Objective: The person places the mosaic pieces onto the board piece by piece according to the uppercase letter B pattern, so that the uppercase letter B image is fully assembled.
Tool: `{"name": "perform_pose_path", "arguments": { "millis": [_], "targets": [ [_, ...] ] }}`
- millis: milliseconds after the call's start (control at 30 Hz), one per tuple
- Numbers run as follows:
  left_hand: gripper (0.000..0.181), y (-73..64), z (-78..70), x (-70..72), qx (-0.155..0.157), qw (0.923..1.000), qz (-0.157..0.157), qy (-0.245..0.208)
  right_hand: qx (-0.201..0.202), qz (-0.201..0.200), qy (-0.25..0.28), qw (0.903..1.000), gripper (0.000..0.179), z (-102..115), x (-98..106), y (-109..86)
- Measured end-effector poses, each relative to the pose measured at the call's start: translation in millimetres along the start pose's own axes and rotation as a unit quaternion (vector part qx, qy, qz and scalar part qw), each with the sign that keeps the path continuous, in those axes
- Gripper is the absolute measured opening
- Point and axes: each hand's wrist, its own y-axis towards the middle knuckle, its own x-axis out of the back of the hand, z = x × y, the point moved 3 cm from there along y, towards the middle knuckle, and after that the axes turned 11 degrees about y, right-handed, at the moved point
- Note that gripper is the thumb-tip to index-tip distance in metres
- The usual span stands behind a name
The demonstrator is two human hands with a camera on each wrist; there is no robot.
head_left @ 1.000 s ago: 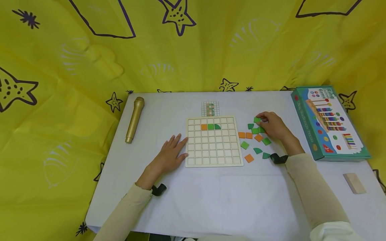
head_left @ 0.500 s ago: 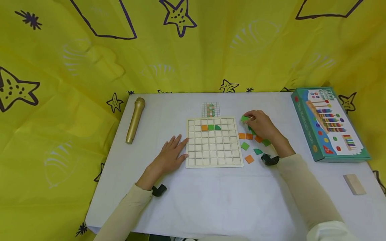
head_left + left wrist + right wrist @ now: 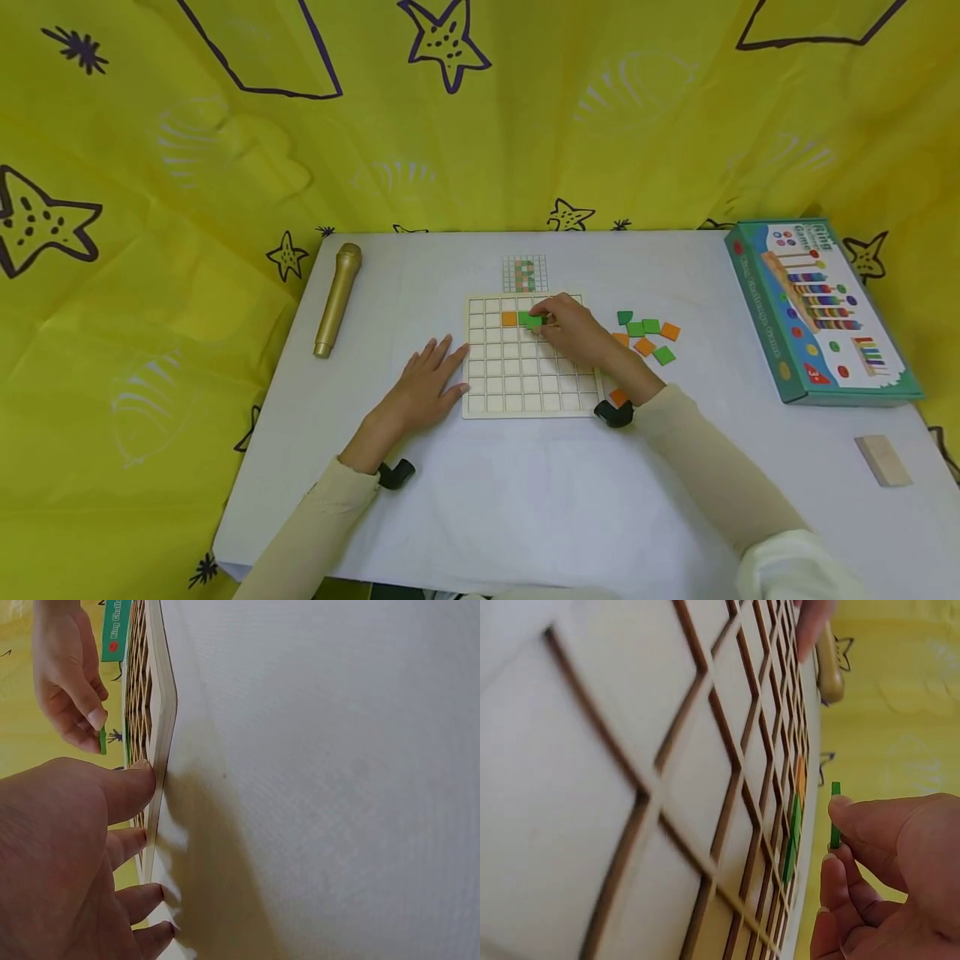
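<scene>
A pale wooden grid board lies mid-table with an orange square tile and green tiles in its upper cells. My right hand pinches a green square tile between thumb and fingertips, just above the board; in the head view it overlaps the placed green tiles. My left hand rests at the board's left edge, fingers spread and fairly straight. In the left wrist view its thumb touches the board's rim.
Right of the board lie several loose tiles, green and orange, some hidden by the right forearm. A small printed pattern card sits behind the board. A gold microphone, a game box and a wooden block stand farther out.
My right hand has carried the green square tile leftward from the loose tiles to over the upper part of the board. The left hand has stayed at the board's edge.
</scene>
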Motion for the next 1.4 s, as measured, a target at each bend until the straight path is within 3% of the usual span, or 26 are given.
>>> {"name": "perform_pose_path", "arguments": {
  "millis": [233, 633, 1200, 1400],
  "targets": [
    [0.07, -1.0, -0.9, 1.9, -0.002, 1.0, 0.0, -0.007, 0.011, 0.006, -0.029, 0.9995, 0.03, 7, -22, 6.9],
    [0.069, -1.3, 1.7, 0.3, -0.006, 1.0, -0.001, -0.007, 0.052, -0.001, -0.092, 0.9944, 0.009, 8, -34, 12.7],
    [0.068, -1.1, 1.9, 0.9, -0.006, 0.9999, 0.005, -0.009, 0.062, 0.001, -0.141, 0.9881, 0.016, 21, -40, 13.7],
    [0.068, -1.9, 0.7, 1.3, -0.003, 0.9999, 0.004, -0.013, 0.032, 0.011, -0.125, 0.9916, 0.024, 17, -29, 10.3]
  ]
}}
